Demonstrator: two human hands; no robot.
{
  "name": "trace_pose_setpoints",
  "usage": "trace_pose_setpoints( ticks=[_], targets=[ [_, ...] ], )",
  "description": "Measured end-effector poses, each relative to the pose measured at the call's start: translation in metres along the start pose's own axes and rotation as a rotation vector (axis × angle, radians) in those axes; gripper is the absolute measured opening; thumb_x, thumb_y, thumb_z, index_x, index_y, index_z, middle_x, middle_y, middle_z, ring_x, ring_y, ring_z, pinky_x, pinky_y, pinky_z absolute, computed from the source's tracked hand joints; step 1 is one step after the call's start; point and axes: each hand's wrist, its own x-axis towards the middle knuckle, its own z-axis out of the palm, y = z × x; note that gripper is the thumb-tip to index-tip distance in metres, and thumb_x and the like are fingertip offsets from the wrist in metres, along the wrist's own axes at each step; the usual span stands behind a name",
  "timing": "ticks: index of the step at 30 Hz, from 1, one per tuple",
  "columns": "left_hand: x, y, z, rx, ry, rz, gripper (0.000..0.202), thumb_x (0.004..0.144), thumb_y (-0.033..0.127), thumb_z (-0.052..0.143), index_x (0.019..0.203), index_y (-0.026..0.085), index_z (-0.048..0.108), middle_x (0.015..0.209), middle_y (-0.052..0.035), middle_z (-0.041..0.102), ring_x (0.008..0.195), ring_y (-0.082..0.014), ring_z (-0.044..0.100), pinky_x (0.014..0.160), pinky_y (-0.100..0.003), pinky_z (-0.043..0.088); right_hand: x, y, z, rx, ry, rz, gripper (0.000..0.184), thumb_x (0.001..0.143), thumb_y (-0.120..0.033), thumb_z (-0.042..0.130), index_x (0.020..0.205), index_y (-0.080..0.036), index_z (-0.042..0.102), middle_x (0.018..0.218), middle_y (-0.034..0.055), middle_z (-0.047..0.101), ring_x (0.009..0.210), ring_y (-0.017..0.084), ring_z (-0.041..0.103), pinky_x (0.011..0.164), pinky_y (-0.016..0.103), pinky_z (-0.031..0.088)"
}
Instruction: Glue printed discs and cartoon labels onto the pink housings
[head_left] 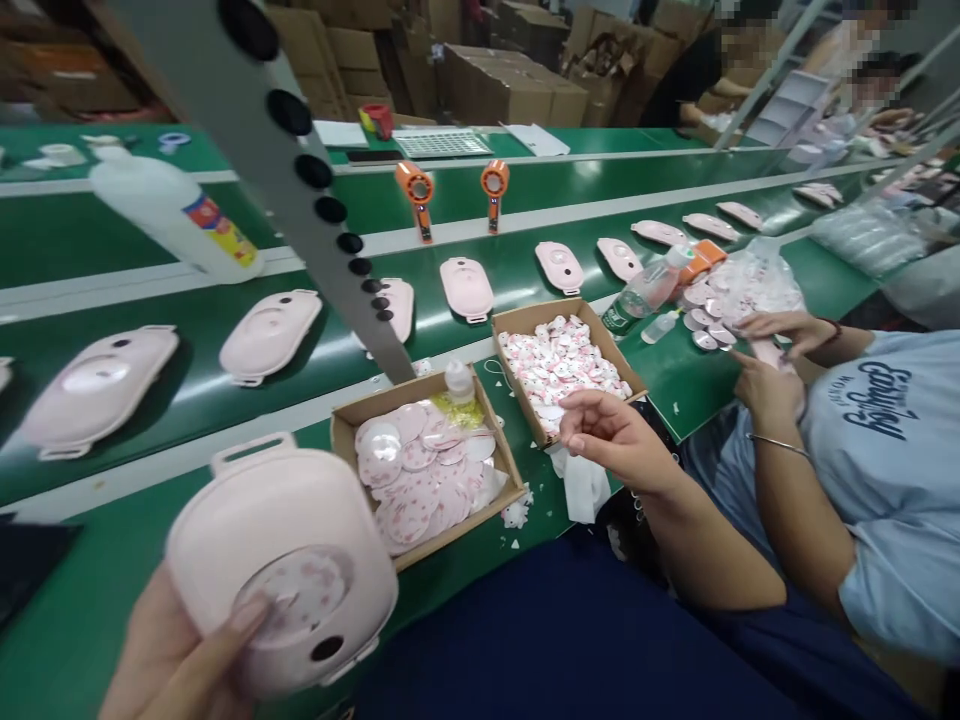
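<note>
Viewed from my head camera, my left hand [176, 645] is closed around the edge of a pink case [300, 510], raised above the green worktop [52, 640] at the near left. Its thumb rests on the patterned disc [311, 590] in the round recess, probably to steady that piece, and the case faces me, so I can see how it sits. My right hand [619, 440] hangs at the near edge of a carton [536, 316] of small white-and-pink pieces [559, 360], fingers loosely curved and parted, nothing visible between them. Another carton [457, 528], holding loose discs [420, 480], stands between my hands, presumably for easy reach. More cases [466, 288] lie spaced along the green belt [517, 270] beyond.
</note>
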Motion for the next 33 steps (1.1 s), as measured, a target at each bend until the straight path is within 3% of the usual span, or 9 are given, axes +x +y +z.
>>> trace_pose_setpoints(
  ticks=[2, 5, 10, 14, 19, 25, 33],
  targets=[
    [0.002, -0.006, -0.001, -0.037, 0.046, -0.002, 0.087, 0.046, 0.036, 0.090, 0.129, 0.035, 0.065, 0.117, -0.0027, 0.072, 0.104, -0.0369, 0.066, 0.063, -0.033, 0.065, 0.010, 0.000, 0.006, -0.322, -0.121, -0.023, 0.033, 0.091, -0.032, 0.065, 0.123, -0.029, 0.061, 0.103, 0.0063, 0.069, 0.092, 0.019, 0.065, 0.080, 0.037, 0.056],
    [0.005, -0.014, -0.002, -0.093, -0.009, -0.021, 0.089, 0.049, 0.036, 0.092, 0.132, 0.032, 0.062, 0.117, -0.0052, 0.072, 0.103, -0.0325, 0.067, 0.071, -0.031, 0.064, 0.039, 0.001, 0.025, -0.749, -0.161, -0.133, 0.043, 0.091, -0.030, 0.064, 0.133, -0.029, 0.056, 0.128, 0.0104, 0.060, 0.122, 0.027, 0.056, 0.103, 0.050, 0.048],
    [-0.001, -0.020, -0.005, -0.125, -0.071, 0.016, 0.085, 0.059, 0.037, 0.089, 0.138, 0.032, 0.057, 0.120, -0.0054, 0.070, 0.102, -0.0287, 0.068, 0.074, -0.029, 0.063, 0.098, 0.005, 0.066, -1.061, -0.064, -0.100, 0.048, 0.087, -0.034, 0.068, 0.132, -0.020, 0.058, 0.121, 0.0138, 0.059, 0.118, 0.032, 0.056, 0.099, 0.050, 0.048],
    [-0.005, -0.020, -0.013, -0.141, -0.042, -0.003, 0.088, 0.057, 0.036, 0.090, 0.138, 0.031, 0.056, 0.117, -0.0060, 0.071, 0.102, -0.0303, 0.067, 0.072, -0.030, 0.063, 0.124, 0.006, 0.080, -1.043, 0.039, -0.088, 0.033, 0.087, -0.031, 0.068, 0.116, -0.016, 0.067, 0.110, 0.0130, 0.062, 0.103, 0.030, 0.060, 0.090, 0.048, 0.047],
    [0.003, -0.023, -0.018, -0.168, -0.004, -0.043, 0.086, 0.054, 0.036, 0.092, 0.134, 0.032, 0.060, 0.116, -0.0039, 0.071, 0.104, -0.0289, 0.066, 0.078, -0.029, 0.062, 0.133, 0.013, 0.077, -0.957, 0.033, -0.085, 0.003, 0.086, -0.021, 0.067, 0.085, -0.018, 0.069, 0.091, 0.0069, 0.065, 0.085, 0.022, 0.060, 0.077, 0.037, 0.047],
    [0.007, -0.024, -0.017, -0.177, -0.050, -0.028, 0.080, 0.059, 0.035, 0.090, 0.134, 0.032, 0.060, 0.117, -0.0029, 0.071, 0.100, -0.0263, 0.067, 0.073, -0.026, 0.062, 0.134, 0.015, 0.074, -0.825, 0.045, -0.059, 0.013, 0.084, -0.018, 0.068, 0.071, -0.019, 0.062, 0.086, 0.0041, 0.068, 0.079, 0.018, 0.061, 0.073, 0.032, 0.047],
    [0.010, -0.024, -0.017, -0.207, -0.045, -0.025, 0.077, 0.057, 0.033, 0.092, 0.128, 0.031, 0.063, 0.115, -0.0030, 0.071, 0.097, -0.0239, 0.066, 0.072, -0.025, 0.062, 0.134, 0.018, 0.071, -0.717, 0.031, -0.035, 0.013, 0.083, -0.016, 0.067, 0.071, -0.019, 0.063, 0.088, 0.0049, 0.071, 0.084, 0.019, 0.063, 0.076, 0.034, 0.048]
  ],
)
